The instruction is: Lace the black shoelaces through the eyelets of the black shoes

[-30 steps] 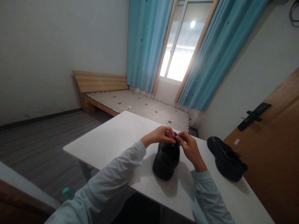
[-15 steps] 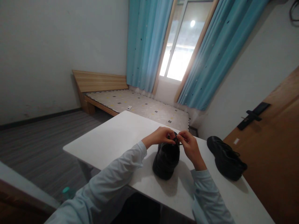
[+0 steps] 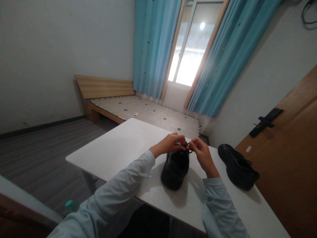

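While the black lace-up shoe (image 3: 174, 173) stood on the white table (image 3: 116, 145), its heel toward the person, both hands were at its front; the right hand (image 3: 201, 152) pinched the black shoelace (image 3: 190, 151) between thumb and fingertips; the left hand (image 3: 168, 144) had its thumb and fingers clamped on it also; to the right was a second black shoe (image 3: 238, 168).

"What does the person have on?"
"Long sleeves in pale grey-blue. The left sleeve (image 3: 119, 185), lower left of the frame, is heavily creased."
"And the right sleeve (image 3: 221, 208), at the lower right?"
"Same colour, with soft folds and a straight, plain cuff (image 3: 213, 182)."
"The hands?"
"Left hand (image 3: 169, 144) and right hand (image 3: 201, 153), right of centre, are bare."
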A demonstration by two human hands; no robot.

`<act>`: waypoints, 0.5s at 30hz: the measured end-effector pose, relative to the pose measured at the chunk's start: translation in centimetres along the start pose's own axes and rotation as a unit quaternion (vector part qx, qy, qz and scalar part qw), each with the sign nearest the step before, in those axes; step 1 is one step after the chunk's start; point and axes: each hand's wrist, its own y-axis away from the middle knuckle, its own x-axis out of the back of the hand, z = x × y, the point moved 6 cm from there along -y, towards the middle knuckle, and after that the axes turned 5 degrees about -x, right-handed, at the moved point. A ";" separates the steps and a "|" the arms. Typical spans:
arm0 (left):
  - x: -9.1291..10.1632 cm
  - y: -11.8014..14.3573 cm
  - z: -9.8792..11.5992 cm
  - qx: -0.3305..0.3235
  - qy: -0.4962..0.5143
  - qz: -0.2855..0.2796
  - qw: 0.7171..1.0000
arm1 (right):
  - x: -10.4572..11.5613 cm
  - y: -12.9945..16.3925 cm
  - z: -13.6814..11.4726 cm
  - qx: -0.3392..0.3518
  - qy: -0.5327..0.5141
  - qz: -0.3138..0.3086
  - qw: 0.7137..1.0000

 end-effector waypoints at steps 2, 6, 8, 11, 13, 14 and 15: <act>0.4 0.0 -0.1 0.005 0.008 0.012 1.000 | 0.1 0.0 0.0 -0.004 -0.008 -0.004 1.000; 1.3 0.0 -0.3 0.001 0.019 0.045 0.999 | 0.3 0.0 0.4 -0.014 -0.031 -0.013 0.999; 1.5 0.0 -0.7 0.005 0.033 0.068 0.997 | 0.3 0.0 0.8 -0.021 -0.054 -0.018 0.998; 1.2 -0.1 -1.8 0.035 0.121 0.106 0.986 | 0.5 0.0 1.5 -0.045 -0.108 -0.024 0.993; 0.8 -0.2 -2.6 0.059 0.229 0.131 0.963 | 0.8 0.1 1.7 -0.062 -0.163 -0.029 0.984; 0.6 -0.2 -2.9 0.069 0.289 0.145 0.944 | 0.9 0.2 1.8 -0.070 -0.192 -0.032 0.978; 0.4 -0.1 -3.2 0.077 0.347 0.160 0.921 | 1.1 0.2 1.7 -0.076 -0.218 -0.035 0.972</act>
